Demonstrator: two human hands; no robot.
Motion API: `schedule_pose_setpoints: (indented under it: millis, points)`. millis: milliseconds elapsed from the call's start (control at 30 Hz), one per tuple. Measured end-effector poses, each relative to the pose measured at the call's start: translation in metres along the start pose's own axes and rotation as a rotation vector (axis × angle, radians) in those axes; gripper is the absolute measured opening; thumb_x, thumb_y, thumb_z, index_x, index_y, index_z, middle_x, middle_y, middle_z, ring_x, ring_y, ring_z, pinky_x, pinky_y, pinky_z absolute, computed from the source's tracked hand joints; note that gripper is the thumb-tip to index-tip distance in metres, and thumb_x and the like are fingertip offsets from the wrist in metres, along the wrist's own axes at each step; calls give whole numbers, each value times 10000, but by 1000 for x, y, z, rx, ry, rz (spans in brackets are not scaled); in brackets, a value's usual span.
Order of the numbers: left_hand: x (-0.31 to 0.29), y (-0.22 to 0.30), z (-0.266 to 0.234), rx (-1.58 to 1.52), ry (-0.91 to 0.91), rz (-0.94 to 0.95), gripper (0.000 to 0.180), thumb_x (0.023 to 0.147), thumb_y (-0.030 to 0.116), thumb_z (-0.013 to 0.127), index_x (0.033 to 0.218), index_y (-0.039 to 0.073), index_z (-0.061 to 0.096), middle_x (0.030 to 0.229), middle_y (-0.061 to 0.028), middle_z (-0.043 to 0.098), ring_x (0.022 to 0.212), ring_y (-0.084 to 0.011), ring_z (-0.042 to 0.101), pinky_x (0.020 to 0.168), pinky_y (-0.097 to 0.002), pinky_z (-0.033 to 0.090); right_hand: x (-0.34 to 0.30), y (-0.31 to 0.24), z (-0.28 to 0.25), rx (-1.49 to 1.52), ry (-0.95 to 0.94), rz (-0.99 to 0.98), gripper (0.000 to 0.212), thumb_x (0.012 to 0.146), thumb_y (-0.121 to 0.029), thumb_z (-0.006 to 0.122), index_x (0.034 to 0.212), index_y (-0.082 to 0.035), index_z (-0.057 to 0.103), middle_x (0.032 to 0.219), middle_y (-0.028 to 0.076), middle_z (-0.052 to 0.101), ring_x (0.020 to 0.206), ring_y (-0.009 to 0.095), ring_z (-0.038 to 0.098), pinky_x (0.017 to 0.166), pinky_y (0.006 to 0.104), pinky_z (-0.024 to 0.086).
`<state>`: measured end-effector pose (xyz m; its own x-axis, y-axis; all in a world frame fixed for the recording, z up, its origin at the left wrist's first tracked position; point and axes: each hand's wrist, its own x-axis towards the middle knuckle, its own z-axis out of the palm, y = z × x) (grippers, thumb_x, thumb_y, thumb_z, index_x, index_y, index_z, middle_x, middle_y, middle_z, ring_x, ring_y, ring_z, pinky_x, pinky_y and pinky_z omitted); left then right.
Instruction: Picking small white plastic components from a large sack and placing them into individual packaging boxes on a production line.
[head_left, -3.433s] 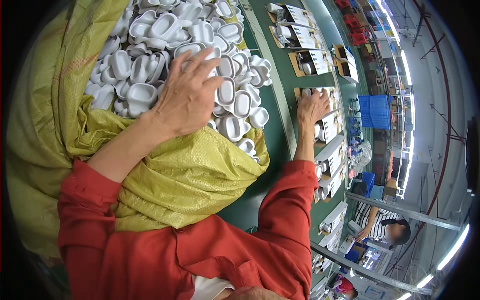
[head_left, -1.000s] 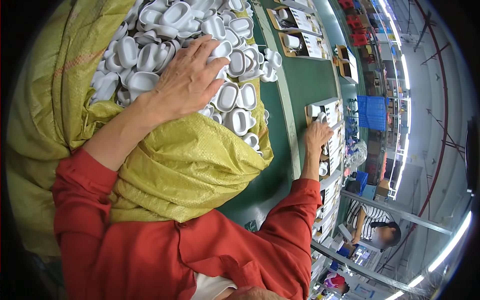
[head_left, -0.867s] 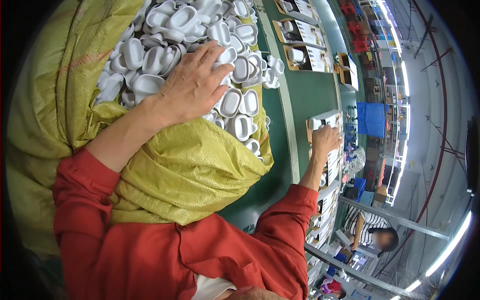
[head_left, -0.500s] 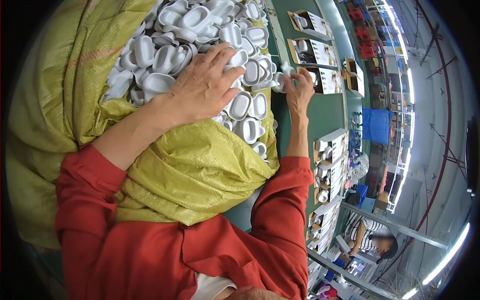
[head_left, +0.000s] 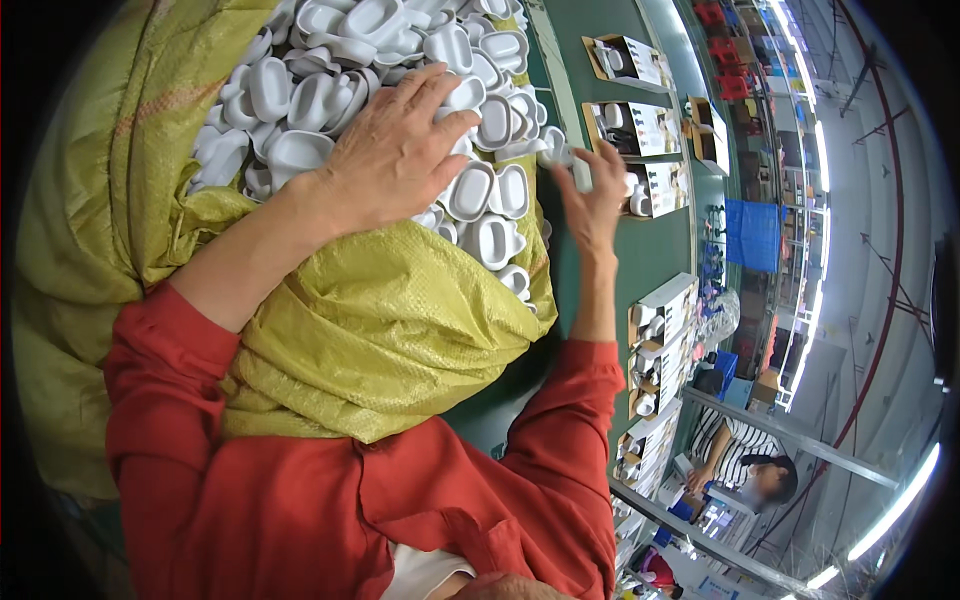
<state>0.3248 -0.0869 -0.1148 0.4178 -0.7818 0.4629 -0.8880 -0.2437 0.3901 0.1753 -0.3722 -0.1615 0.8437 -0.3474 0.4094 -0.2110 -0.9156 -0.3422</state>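
In the sack (head_left: pixel 380 330): white cases (head_left: pixel 480 190), light, stiff, slick; grip by rims.
Left hand (head_left: pixel 395 150): spread flat on cases.
Right hand (head_left: pixel 595 195): fingers pinching one case (head_left: pixel 553 152).

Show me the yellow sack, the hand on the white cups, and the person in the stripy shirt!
yellow sack (head_left: pixel 380 330): head view, folded front cloth.
left hand (head_left: pixel 395 155): head view, back of hand.
person in striped shirt (head_left: pixel 735 450): head view, shoulder.

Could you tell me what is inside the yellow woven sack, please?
The yellow woven sack holds a heap of white plastic shells, small oval cup-like pieces. The left hand rests flat on top of them. What lies deeper in the heap is covered.
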Motion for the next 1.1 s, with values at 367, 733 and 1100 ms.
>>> schedule_pose_setpoints:
  millis: [367,733,1100]
  points:
    - [0,0,2,-27,10,30,382,898,216,663,1223,25,603,1375,-197,466,1370,-367,399,1054,-507,418,12,48,-20,74,92,223,248,823,-260,780,931,-39,746,1291,176,622,1207,372,557,1031,476,406]
    - [5,3,-7,9,-55,-17,427,891,219,687,1273,51,594,1411,-188,448,1392,-379,374,1084,-498,387,-4,16,-34,1,138,133,432,822,-98,765,1221,-8,623,1392,190,546,1274,370,528,1043,479,416]
    - [13,10,18,99,-295,6,607,927,465,602,1398,90,530,1562,-231,293,1463,-406,245,1014,-563,417,-21,-67,-19,287,-92,-81,218,873,-12,677,1089,-19,648,1222,190,634,1088,397,618,920,430,511]
